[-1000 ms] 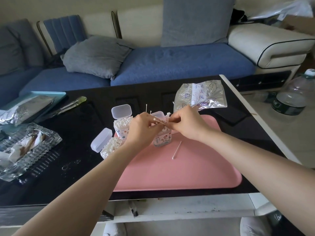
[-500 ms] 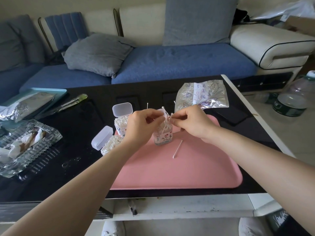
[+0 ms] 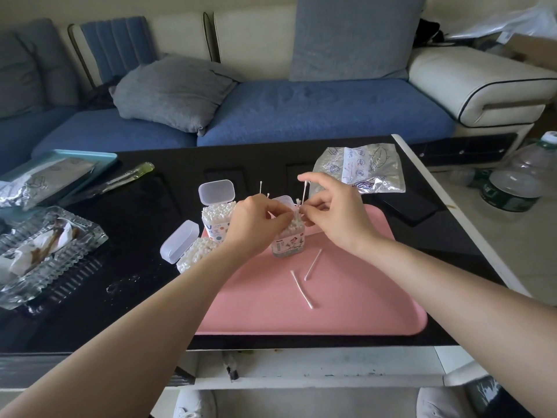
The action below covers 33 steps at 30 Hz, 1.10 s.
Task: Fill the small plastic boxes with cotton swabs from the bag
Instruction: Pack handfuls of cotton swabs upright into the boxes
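- Three small plastic boxes, all with their lids flipped open:
  - The back box [image 3: 217,220] stands upright at the far left corner of the pink tray [image 3: 331,312], packed with swabs.
  - The tipped box [image 3: 196,255] lies on the black tabletop [image 3: 144,224] just beside the tray's left edge, with its swab heads facing the camera.
  - The middle box [image 3: 289,242] stands upright on the far part of the tray.
- Two hands are at the middle box:
  - The left hand [image 3: 256,226] is curled round its top, with the fingertips on the swab heads.
  - The right hand [image 3: 334,215] pinches the held swab [image 3: 305,192] between thumb and fingers, with the index finger lifted clear.
- The held swab stands nearly upright, its lower end at the box mouth.
- Two loose swabs lie flat on the tray in front of the box, close together but apart:
  - The far swab [image 3: 313,264] runs from near left to far right.
  - The near swab [image 3: 301,289] runs from far left to near right.
- Two more swab tips [image 3: 260,186] show above the left hand.
- One crumpled clear bag [image 3: 361,168] lies beyond the right hand, off the tray.
- The hands hide most of the middle box's mouth.
- To the left on the tabletop are a glass dish [image 3: 45,254], a teal tray [image 3: 90,155] holding a foil pouch [image 3: 39,185], and a green-handled tool [image 3: 129,175].
- A water bottle [image 3: 518,179] stands on the floor to the right.
- A blue sofa [image 3: 316,110] with a grey cushion [image 3: 171,92] is behind.
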{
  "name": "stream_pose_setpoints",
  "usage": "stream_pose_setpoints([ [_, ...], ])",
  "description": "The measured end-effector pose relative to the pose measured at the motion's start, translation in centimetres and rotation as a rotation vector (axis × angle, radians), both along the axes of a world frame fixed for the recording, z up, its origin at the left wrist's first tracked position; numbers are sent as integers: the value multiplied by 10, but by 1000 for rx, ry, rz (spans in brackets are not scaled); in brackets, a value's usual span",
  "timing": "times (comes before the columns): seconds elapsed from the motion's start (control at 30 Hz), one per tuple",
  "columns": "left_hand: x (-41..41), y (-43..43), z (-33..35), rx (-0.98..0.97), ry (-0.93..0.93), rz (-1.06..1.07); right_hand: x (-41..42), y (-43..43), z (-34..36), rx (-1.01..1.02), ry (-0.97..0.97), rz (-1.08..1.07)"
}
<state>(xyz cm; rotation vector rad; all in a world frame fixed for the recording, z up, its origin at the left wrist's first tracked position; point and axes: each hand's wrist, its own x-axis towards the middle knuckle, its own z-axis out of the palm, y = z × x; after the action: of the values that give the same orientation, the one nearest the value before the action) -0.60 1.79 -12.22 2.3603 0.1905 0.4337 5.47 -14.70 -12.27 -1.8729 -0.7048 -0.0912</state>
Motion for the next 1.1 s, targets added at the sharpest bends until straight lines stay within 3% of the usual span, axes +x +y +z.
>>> stream_pose_setpoints([
  [0.1, -3, 3, -2, -51, -35, -8, 2, 0, -5, 6, -17, -22],
  [0.27, 2, 3, -4, -77, -17, 11, 1, -3, -17, -217, -219, 37],
  [0.57, 6, -1, -5, -69, 14, 84, -1, -19, -18, -415, -154, 139],
  [0.77, 0, -1, -3, 30, -4, 21, -6, -22, -28, -605, -430, 275],
  [0.9, -9, 4, -3, -14, -63, 76, -4, -22, -33, -655, -517, 238],
  [1.1, -28, 1, -10, -252, 41, 199, -7, -19, -24, -616, -279, 229],
])
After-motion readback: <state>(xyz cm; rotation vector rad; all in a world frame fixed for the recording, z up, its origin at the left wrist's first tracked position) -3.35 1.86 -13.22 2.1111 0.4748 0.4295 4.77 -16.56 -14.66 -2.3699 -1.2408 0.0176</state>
